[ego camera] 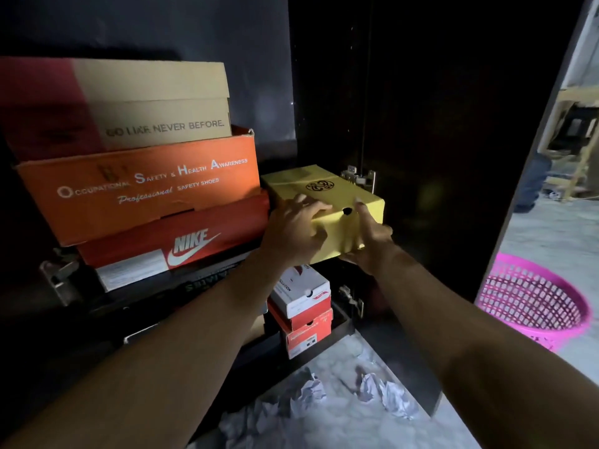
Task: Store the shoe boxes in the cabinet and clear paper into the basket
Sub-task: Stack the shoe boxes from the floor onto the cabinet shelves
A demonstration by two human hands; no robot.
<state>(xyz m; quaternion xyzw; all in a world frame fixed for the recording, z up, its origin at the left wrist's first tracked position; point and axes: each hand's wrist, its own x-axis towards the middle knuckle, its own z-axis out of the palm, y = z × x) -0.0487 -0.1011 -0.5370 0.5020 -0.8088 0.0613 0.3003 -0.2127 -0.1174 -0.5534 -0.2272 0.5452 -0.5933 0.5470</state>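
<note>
A yellow shoe box [311, 186] with a black round logo lies on the dark cabinet's shelf, right of a stack. My left hand [293, 230] grips its near left corner; my right hand [371, 241] holds its near right end. The stack holds a tan and red box [146, 102] on top, an orange safety-shoes box [146, 186] under it, and a red Nike box [175, 247] below. Two smaller boxes, a white and red box [299, 293] and a red box [308, 335], stand on a lower level. Crumpled white paper [385, 392] lies on the floor.
A pink plastic basket [534, 303] sits on the floor at the right, past the open dark cabinet door [453, 157]. More crumpled paper [308, 393] lies near the cabinet's base. Wooden frames and a person's leg show in the far right background.
</note>
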